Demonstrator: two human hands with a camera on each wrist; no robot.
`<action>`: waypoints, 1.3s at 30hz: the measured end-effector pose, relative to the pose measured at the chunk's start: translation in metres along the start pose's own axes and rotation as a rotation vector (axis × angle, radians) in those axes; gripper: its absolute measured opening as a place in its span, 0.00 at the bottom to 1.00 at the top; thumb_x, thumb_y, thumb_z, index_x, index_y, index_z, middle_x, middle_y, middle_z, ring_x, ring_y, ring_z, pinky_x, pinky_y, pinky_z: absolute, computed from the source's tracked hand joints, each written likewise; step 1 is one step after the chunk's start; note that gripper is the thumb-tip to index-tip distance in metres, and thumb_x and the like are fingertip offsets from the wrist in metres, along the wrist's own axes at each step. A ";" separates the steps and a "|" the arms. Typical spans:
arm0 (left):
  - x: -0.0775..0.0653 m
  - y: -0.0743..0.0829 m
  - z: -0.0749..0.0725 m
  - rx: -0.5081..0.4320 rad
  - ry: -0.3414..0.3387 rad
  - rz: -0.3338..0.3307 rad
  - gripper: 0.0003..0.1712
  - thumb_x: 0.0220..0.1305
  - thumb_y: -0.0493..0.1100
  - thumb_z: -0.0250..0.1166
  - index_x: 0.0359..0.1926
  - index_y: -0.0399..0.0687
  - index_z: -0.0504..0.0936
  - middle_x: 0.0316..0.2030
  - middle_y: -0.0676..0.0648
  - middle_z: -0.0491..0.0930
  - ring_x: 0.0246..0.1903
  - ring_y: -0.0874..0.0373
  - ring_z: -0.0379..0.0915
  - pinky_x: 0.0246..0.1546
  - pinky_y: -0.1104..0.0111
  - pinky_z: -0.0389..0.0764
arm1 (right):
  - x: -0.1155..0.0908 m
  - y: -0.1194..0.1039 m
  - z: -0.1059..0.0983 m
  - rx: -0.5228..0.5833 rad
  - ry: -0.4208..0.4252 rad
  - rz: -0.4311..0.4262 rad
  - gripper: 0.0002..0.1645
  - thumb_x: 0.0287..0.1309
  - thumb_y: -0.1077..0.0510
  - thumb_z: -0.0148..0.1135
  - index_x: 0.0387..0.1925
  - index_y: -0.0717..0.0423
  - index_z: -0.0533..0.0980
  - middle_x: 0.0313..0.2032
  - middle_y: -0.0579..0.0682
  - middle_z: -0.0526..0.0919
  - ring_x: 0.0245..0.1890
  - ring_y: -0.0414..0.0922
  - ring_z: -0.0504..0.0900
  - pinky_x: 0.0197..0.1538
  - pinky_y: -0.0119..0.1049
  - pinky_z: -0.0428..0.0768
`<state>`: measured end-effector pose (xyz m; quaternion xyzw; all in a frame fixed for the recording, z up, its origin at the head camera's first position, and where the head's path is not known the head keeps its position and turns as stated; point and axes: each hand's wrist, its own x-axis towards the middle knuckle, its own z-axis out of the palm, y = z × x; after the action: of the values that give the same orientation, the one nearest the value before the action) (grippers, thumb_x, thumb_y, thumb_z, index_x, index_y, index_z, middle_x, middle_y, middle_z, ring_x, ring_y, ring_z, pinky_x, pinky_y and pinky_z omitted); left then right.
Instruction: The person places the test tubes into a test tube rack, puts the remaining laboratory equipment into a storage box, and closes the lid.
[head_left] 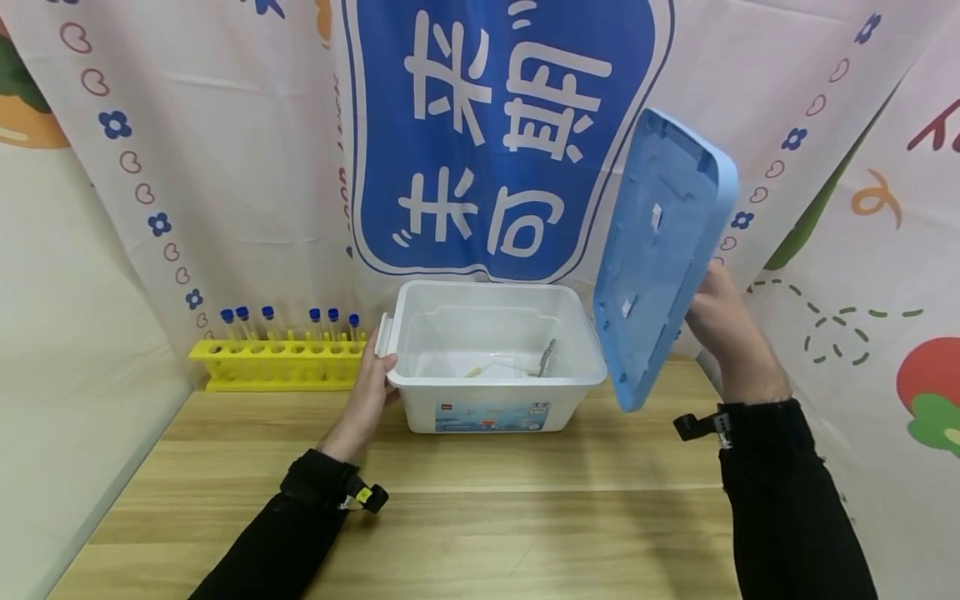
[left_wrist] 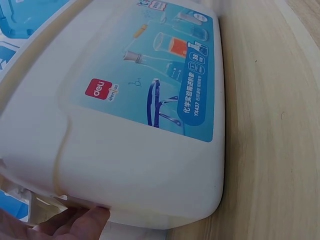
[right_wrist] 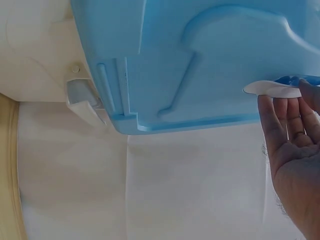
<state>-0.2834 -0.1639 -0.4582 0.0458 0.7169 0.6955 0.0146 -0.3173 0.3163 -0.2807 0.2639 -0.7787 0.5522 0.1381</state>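
Observation:
A white plastic storage box [head_left: 487, 408] stands uncovered against the backdrop. It bears a blue label [left_wrist: 155, 75] printed with flasks and goggles. My left hand [head_left: 367, 383] grips its left end by the rim, close to a white side latch [head_left: 384, 335]. Inside the box lie a small grey metal-looking piece [head_left: 547, 357] and a thin yellowish stick, too small to identify. My right hand [head_left: 723, 321] holds the blue lid [head_left: 660, 250] up on edge at the box's right. In the right wrist view, its fingers and thumb pinch the lid's white handle [right_wrist: 274, 89].
A yellow test tube rack [head_left: 277, 362] stands left of the box, holding several tubes with blue caps [head_left: 267, 312]. The wooden table [head_left: 480, 517] runs in front of the box. A printed cloth [head_left: 255, 125] hangs directly behind.

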 end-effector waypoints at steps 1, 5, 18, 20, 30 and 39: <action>0.000 0.000 0.000 -0.002 0.000 -0.004 0.45 0.93 0.59 0.41 0.97 0.78 0.28 0.99 0.47 0.31 0.94 0.29 0.48 0.89 0.21 0.56 | 0.001 0.000 0.000 -0.010 -0.008 0.008 0.21 0.87 0.63 0.64 0.73 0.53 0.81 0.59 0.42 0.86 0.69 0.43 0.78 0.72 0.32 0.76; -0.001 0.002 -0.001 -0.009 0.004 -0.022 0.45 0.93 0.59 0.42 0.97 0.79 0.30 0.99 0.48 0.33 0.95 0.32 0.48 0.89 0.22 0.58 | 0.006 0.002 0.002 -0.015 -0.064 0.022 0.26 0.88 0.63 0.63 0.79 0.52 0.78 0.66 0.45 0.86 0.73 0.43 0.79 0.73 0.31 0.79; -0.002 0.003 0.004 -0.013 -0.030 0.012 0.45 0.94 0.54 0.43 0.99 0.71 0.34 0.98 0.40 0.42 0.92 0.27 0.55 0.86 0.21 0.62 | 0.036 0.004 0.015 -0.204 -0.189 0.156 0.30 0.90 0.58 0.62 0.84 0.59 0.71 0.68 0.50 0.85 0.69 0.37 0.84 0.70 0.22 0.84; -0.002 0.004 0.006 -0.008 -0.039 0.015 0.45 0.94 0.53 0.43 0.99 0.71 0.34 0.98 0.39 0.42 0.91 0.26 0.56 0.86 0.20 0.63 | 0.041 0.002 0.018 -0.227 -0.231 0.168 0.29 0.91 0.59 0.61 0.83 0.62 0.70 0.73 0.57 0.82 0.74 0.43 0.82 0.72 0.21 0.82; -0.004 0.002 0.015 -0.011 -0.071 0.013 0.45 0.96 0.55 0.46 0.98 0.73 0.33 0.97 0.39 0.41 0.92 0.27 0.56 0.85 0.20 0.62 | 0.058 0.001 0.034 -0.286 -0.363 0.160 0.23 0.89 0.64 0.60 0.76 0.65 0.74 0.70 0.65 0.81 0.77 0.61 0.80 0.70 0.28 0.85; -0.006 0.003 0.018 -0.014 -0.095 0.011 0.47 0.97 0.57 0.46 0.98 0.70 0.28 0.98 0.40 0.32 0.94 0.29 0.48 0.86 0.20 0.60 | 0.069 -0.004 0.059 -0.384 -0.434 0.116 0.23 0.90 0.66 0.58 0.77 0.69 0.73 0.71 0.68 0.81 0.75 0.66 0.81 0.77 0.63 0.84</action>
<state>-0.2761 -0.1461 -0.4564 0.0826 0.7104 0.6975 0.0452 -0.3675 0.2421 -0.2632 0.2999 -0.8940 0.3324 -0.0160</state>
